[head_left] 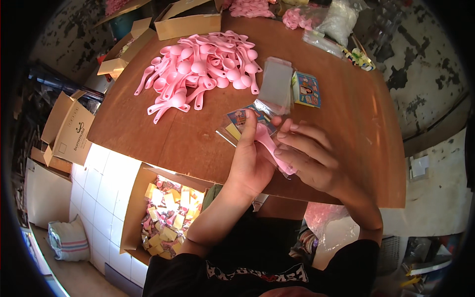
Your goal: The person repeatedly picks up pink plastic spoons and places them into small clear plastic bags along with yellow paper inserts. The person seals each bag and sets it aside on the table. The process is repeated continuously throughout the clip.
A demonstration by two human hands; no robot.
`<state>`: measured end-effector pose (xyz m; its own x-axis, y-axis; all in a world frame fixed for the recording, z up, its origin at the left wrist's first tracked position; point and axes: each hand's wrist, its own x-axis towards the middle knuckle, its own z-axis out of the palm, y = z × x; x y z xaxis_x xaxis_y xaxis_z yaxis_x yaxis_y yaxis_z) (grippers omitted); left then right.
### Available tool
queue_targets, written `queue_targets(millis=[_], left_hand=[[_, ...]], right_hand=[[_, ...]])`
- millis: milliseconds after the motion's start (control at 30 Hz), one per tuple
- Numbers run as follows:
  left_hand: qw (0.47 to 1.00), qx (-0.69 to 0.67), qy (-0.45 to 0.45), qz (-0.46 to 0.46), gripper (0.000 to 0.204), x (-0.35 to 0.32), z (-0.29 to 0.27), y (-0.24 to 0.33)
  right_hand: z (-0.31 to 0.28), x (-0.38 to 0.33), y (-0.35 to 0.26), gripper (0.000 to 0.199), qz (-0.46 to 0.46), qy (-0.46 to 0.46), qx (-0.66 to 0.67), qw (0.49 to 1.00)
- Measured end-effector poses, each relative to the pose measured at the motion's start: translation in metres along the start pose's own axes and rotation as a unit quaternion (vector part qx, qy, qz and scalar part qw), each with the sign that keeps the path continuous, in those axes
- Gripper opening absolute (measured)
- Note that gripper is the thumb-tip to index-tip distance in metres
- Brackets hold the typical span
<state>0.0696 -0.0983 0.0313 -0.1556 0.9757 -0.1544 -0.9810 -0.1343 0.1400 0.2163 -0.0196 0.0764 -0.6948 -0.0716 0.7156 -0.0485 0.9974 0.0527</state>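
Observation:
My left hand [252, 166] is closed on a clear plastic bag [222, 137], its thumb pressed over a printed blue and yellow card [238, 119]. Along the bag lies a pink measuring spoon [267, 143], its bowl against the card and its handle slanting toward me. From the right, my right hand [314, 156] curves its fingers over the spoon's handle and the bag's edge; its thumb is hidden. Just beyond the hands lies a stack of clear bags [276, 81], beside a stack of printed cards [307, 89]. A heap of pink spoons [198, 67] covers the table's far left part.
The brown wooden table [153, 133] has a rounded front edge. Below it at left stands a carton [131, 213] of packed pieces. Open cardboard boxes [71, 128] stand left of the table; another box [189, 22] sits at the back. Plastic bags [341, 22] lie far right.

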Motion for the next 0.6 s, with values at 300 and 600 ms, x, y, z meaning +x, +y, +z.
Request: queue_targets(millis=[300, 600], left_hand=[[0.950, 0.216, 0.018, 0.226, 0.076, -0.014, 0.016, -0.006], [0.722, 0.562, -0.173, 0.364, 0.053, -0.002, 0.042, 0.018]], right_hand=[[-0.048, 0.071, 0.047, 0.018, 0.217, -0.089, 0.054, 0.971], [-0.060, 0.095, 0.025, 0.021, 0.351, -0.199, 0.159, 0.901]])
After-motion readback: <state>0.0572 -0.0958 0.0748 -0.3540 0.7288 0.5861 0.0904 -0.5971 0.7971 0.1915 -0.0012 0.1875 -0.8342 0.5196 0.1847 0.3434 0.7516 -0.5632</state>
